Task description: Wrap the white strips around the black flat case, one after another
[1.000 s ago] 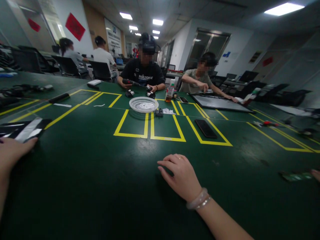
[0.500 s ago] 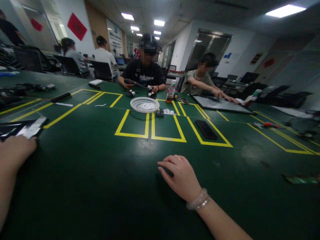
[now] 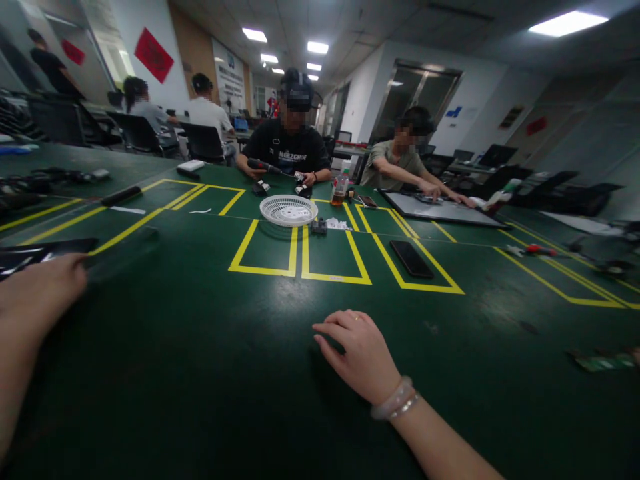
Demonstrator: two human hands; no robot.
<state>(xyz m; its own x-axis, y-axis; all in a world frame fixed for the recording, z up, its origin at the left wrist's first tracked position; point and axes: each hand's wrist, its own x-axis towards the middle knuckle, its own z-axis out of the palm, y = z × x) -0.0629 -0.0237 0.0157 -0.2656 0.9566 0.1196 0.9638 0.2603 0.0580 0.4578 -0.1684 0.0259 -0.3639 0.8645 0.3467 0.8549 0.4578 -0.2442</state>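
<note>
At the left edge, my left hand point(image 3: 50, 287) is closed, its fingers bent together and slightly blurred. A faint, see-through smear point(image 3: 145, 235) shows just past the fingertips; I cannot make out what it is. A glossy black sheet or bag point(image 3: 47, 248) lies behind this hand and is partly covered by it. My right hand point(image 3: 357, 350) rests on the green table point(image 3: 240, 373), fingers loosely curved and thumb apart from them, holding nothing. A black phone point(image 3: 411, 259) lies face up beyond it, within yellow tape lines.
A white slotted basket point(image 3: 289, 211) and a small dark part point(image 3: 319, 227) sit mid-table, with a bottle point(image 3: 340, 189) behind. Across the table, one person holds a power screwdriver point(image 3: 267, 167); another leans over a flat panel point(image 3: 440, 208). A green circuit board point(image 3: 603, 360) lies at right.
My left hand has shifted slightly right and up. The silvery-white piece seen by its fingers earlier no longer shows there; a blurred smear appears to the right. My right hand stays in place.
</note>
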